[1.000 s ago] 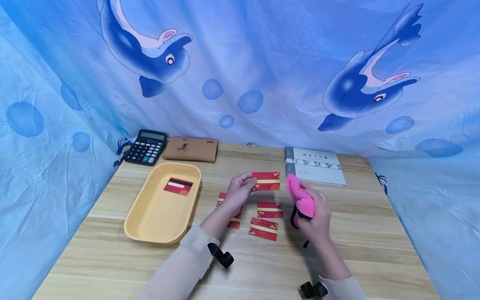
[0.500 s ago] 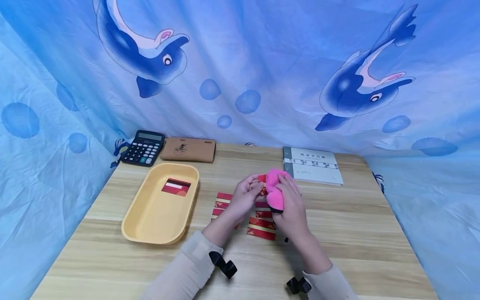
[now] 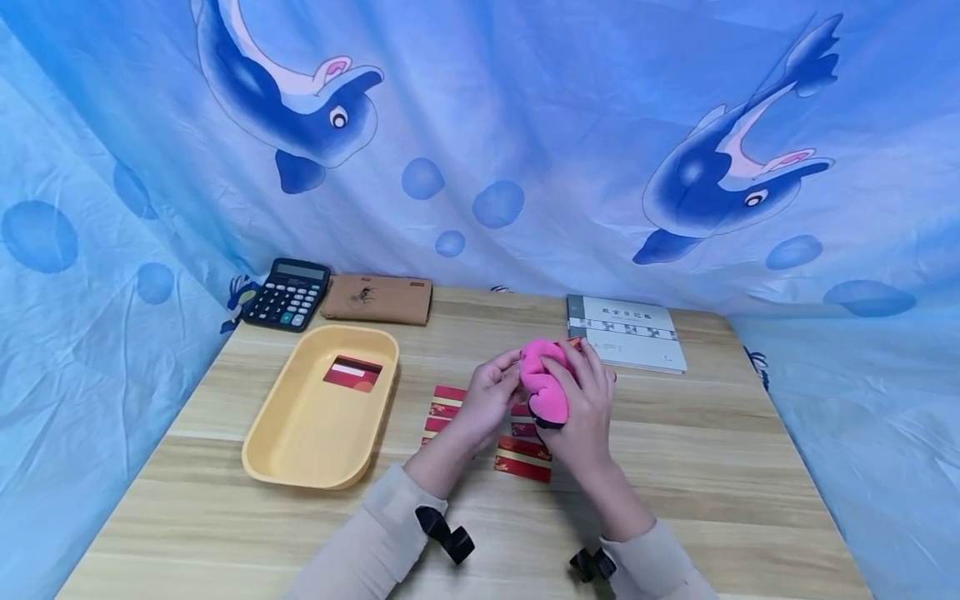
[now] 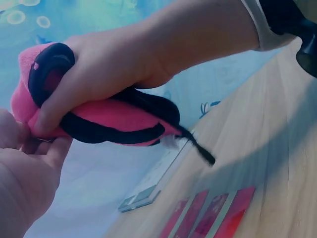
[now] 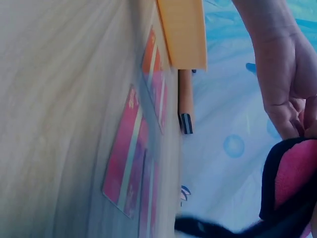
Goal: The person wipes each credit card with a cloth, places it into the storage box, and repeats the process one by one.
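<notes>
My right hand [image 3: 587, 408] grips a pink plush pouch [image 3: 546, 398] with black trim, held above the table. A black cord hangs from it in the left wrist view. At the pouch's left edge, my left hand [image 3: 483, 402] pinches with thumb and fingertips. A sliver of a red and gold card [image 3: 575, 342] shows behind the right fingers; the rest of that card is hidden. In the left wrist view the dark-rimmed end of the pouch [image 4: 114, 119] faces the camera. Below the hands lie more red cards [image 3: 522, 460], partly covered by the left forearm and pouch.
A yellow tray [image 3: 258, 446] with one red card [image 3: 352, 374] inside stands at left. Behind it are a calculator [image 3: 288, 293] and a brown wallet [image 3: 378, 300]. A grey-white notebook [image 3: 637, 350] lies at the back right, before a blue dolphin curtain [image 3: 585, 150].
The card in my left hand has gone mostly out of sight behind the pouch. My right hand has brought the pouch leftward against the left fingertips.
</notes>
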{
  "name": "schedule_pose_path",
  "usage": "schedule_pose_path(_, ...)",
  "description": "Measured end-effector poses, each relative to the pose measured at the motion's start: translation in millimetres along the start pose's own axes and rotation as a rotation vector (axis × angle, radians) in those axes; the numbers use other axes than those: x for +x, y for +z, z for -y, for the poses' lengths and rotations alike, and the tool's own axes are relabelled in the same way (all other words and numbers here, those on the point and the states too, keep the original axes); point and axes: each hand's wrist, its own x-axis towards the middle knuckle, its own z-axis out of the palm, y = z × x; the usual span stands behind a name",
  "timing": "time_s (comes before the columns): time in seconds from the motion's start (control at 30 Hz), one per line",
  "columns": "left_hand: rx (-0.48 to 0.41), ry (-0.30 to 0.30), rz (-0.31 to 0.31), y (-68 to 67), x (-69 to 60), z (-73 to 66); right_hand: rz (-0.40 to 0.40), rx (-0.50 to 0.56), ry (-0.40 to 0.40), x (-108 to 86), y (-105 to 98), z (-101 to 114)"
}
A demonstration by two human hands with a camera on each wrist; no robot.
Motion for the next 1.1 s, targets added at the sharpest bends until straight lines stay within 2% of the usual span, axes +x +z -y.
schedule_pose_path(0.1, -0.055, -0.019, -0.009, 0.8, -1.4, -1.5, -0.012, -0.004, -0.004, 1.2, -2, -5)
schedule_pose_path(0.3, -0.112, -0.036, -0.080, 1.4, -1.0, -2.2, -0.056, -0.041, 0.083, 8.2, -11, -17)
schedule_pose_path(0.37, -0.095, -0.040, -0.074, 3.2, 0.1, -0.9, -0.036, -0.041, 0.071, 9.6, -10, -14)
schedule_pose_path(0.5, -0.037, -0.034, -0.052, 8.7, 2.1, 4.3, 0.037, -0.019, -0.008, 10.6, -3, -1)
schedule_pose_path(0.6, -0.028, -0.017, -0.070, 10.7, 2.2, 4.8, 0.037, -0.021, -0.035, 13.6, -3, -1)
schedule_pose_path(0.8, -0.037, 0.006, -0.090, 7.8, -2.1, -2.0, -0.062, -0.054, 0.076, 17.5, -12, -17)
schedule_pose_path(0.87, -0.025, -0.004, -0.087, 6.4, -3.4, -2.5, -0.063, -0.040, 0.095, 15.9, -13, -18)
schedule_pose_path(1.0, -0.005, 0.015, -0.067, 6.0, -1.8, -1.2, -0.014, 0.037, 0.057, 12.7, -11, -17)
schedule_pose_path(1.1, 0.003, 0.026, -0.074, 6.4, -1.0, -0.3, 0.001, 0.077, 0.062, 12.3, -10, -18)
